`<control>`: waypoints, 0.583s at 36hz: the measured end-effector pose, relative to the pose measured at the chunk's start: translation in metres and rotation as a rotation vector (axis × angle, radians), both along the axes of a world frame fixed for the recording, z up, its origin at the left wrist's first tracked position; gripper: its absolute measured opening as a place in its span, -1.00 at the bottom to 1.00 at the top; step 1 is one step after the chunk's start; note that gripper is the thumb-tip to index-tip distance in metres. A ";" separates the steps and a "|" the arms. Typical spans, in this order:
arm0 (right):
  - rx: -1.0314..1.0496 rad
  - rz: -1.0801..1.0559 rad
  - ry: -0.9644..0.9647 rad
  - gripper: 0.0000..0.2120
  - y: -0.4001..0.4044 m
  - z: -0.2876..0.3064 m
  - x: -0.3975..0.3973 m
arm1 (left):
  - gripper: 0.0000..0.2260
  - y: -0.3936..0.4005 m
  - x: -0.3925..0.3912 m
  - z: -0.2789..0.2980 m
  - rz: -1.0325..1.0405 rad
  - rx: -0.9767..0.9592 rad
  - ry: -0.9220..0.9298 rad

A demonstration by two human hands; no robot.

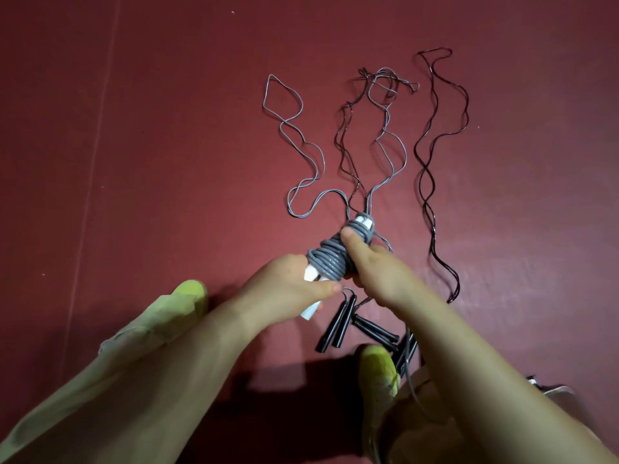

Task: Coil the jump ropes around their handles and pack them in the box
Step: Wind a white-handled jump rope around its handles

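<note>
The right hand (378, 272) curls its fingers around the upper part of a grey coil (330, 259), thumb pressed flat along the wraps near the top. The left hand (288, 286) grips the lower end of the white handles (310, 311), which poke out below the coil and again at its top, so both hands hold the same bundle just above the dark red floor (134, 162).

From the top of the bundle the grey rope (294, 128) runs away across the floor in loose, kinked loops; a good length is not yet wound. Whether those grey loops belong to one rope or two I cannot tell.

Beside it lie black ropes (432, 155), stretched out in wavy doubled lines and wholly uncoiled. Their black handles (338, 324) rest in a small cluster on the floor just under the hands, near the toe of a yellow-green shoe (380, 366).

By my reading the task is early: one grey rope is partly coiled, the black ones are untouched, and nothing is packed. No box is clearly in view; a pale edge at the lower right is too cut off to name.
</note>
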State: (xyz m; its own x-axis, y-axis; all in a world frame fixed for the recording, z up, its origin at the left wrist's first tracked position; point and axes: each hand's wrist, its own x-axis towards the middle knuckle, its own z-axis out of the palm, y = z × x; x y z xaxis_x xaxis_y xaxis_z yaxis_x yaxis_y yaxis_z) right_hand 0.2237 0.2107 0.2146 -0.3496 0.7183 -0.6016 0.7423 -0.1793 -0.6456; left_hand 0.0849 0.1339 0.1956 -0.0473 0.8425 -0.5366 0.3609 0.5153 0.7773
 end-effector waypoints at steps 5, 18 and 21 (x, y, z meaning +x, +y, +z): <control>0.077 -0.042 0.100 -0.48 0.001 -0.001 -0.001 | -0.69 0.001 -0.001 0.018 0.164 -0.312 -0.767; -0.029 0.042 0.075 -0.40 0.011 -0.004 0.009 | -0.50 0.007 0.005 0.005 0.167 -0.210 -0.449; 0.024 0.058 -0.023 -0.40 0.013 -0.003 0.009 | -0.55 0.011 0.012 0.001 0.160 -0.104 -0.264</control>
